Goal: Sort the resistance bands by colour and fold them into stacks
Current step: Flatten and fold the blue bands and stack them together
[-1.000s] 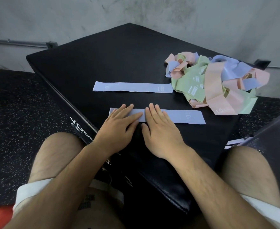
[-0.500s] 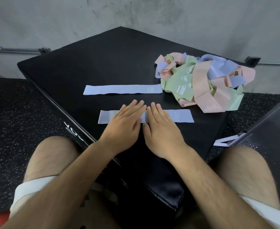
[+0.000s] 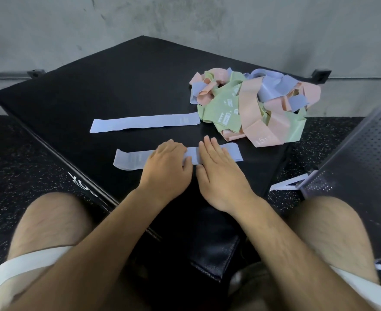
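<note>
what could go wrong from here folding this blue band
1. The near blue band lies toward the near edge of the box; a pull might drag it off.
2. The left hand curls on it while the right hand presses flat; the fold may come out crooked.
3. The tangled pile sits near the right hand; a sweep could snag it.

Single head-worn view, looking forward and down, close over black platform [image 3: 95,90], knees at bottom edge

Our near band [image 3: 128,159] and far band [image 3: 144,122], both blue, lie stretched out and parallel; a pink, green and blue heap [image 3: 250,108] sits tangled at right.
</note>
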